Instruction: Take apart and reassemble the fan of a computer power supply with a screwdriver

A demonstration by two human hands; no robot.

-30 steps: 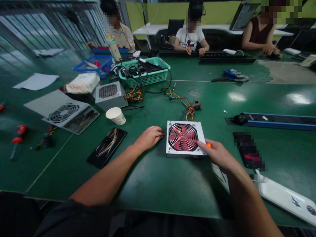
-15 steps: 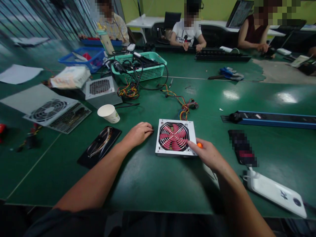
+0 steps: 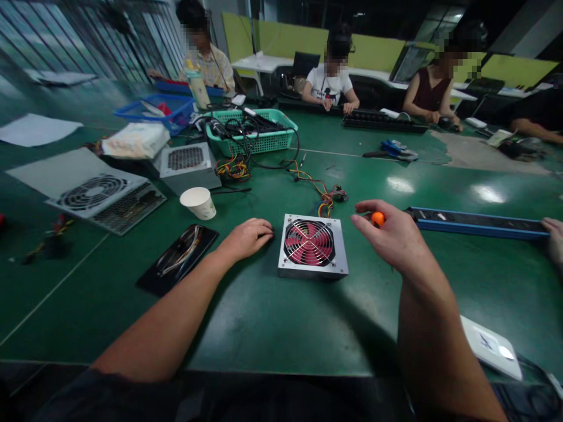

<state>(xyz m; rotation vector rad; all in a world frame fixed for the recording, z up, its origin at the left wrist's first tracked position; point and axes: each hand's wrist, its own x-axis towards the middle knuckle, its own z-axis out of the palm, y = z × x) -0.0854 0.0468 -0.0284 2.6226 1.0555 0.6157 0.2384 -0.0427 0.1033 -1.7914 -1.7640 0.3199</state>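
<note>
A silver computer power supply (image 3: pixel 313 273) lies flat on the green table, its red fan (image 3: pixel 303 243) facing up under a wire grille. Coloured cables (image 3: pixel 326 202) run from its far side. My left hand (image 3: pixel 250 237) rests to its left, not touching it, with fingers curled together around a small dark bit at the tips that I cannot identify. To the right of the supply, my right hand (image 3: pixel 389 231) is raised, holding a tool with a round orange end (image 3: pixel 377 219) against the palm. The rest of that tool is hidden; thumb and forefinger stretch out beyond it.
Left of my arm are a black tray (image 3: pixel 178 261) with wires, a paper cup (image 3: pixel 199 203), another power supply (image 3: pixel 187 170) and an opened metal casing (image 3: pixel 105 193). A green basket (image 3: pixel 259 140) holds cables. Another person's hand (image 3: pixel 555 237) touches a blue-edged strip (image 3: pixel 479 225). A white device (image 3: pixel 492 346) lies at right.
My right hand has left the power supply and moved up and right, carrying the orange-ended tool. The left hand stays put. Another person's hand has appeared at the right edge.
</note>
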